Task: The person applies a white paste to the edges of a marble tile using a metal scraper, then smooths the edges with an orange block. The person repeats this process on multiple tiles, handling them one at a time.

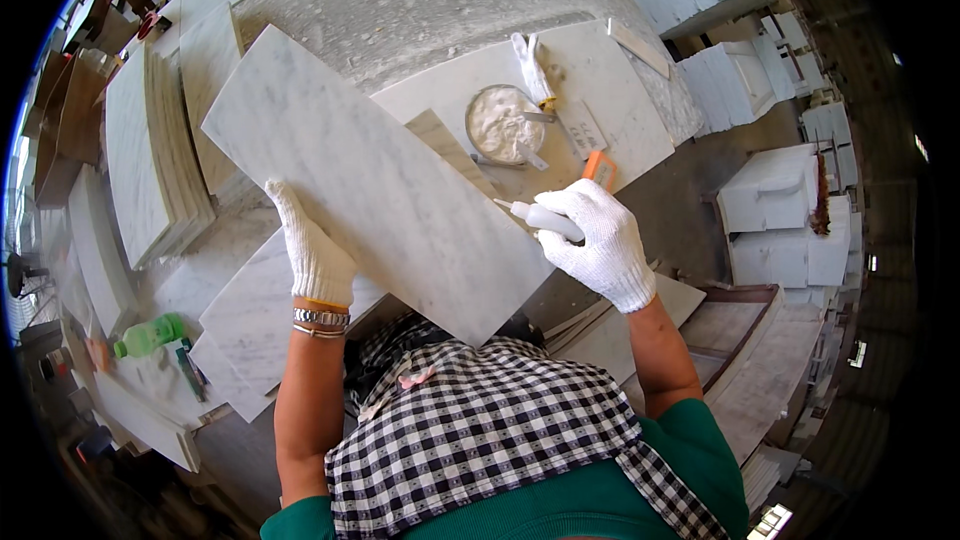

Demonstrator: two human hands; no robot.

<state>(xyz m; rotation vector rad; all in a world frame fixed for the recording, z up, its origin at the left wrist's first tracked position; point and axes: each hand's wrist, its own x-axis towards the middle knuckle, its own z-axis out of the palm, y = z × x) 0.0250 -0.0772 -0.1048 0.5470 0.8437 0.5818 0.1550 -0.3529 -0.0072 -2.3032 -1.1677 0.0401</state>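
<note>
My left hand (316, 258), in a white knit glove, grips the left long edge of a grey-veined marble slab (370, 170). The slab is held tilted in front of me, its lower corner near my checked apron (480, 400). In my gloved right hand (608, 248) is a small white squeeze bottle (552, 221), closed in the fingers. Its thin nozzle points left, close to the slab's right long edge; I cannot tell whether it touches. Beyond that edge a metal bowl (484, 153) holds white paste (504, 122), with metal scrapers (532, 155) at its rim.
An orange-handled tool (600, 169) and a loose white glove (533, 68) lie on the pale work slab (640, 125) by the bowl. Stacked marble slabs (150, 150) stand at left, near a green bottle (150, 334). More stone pieces (770, 190) fill the right side.
</note>
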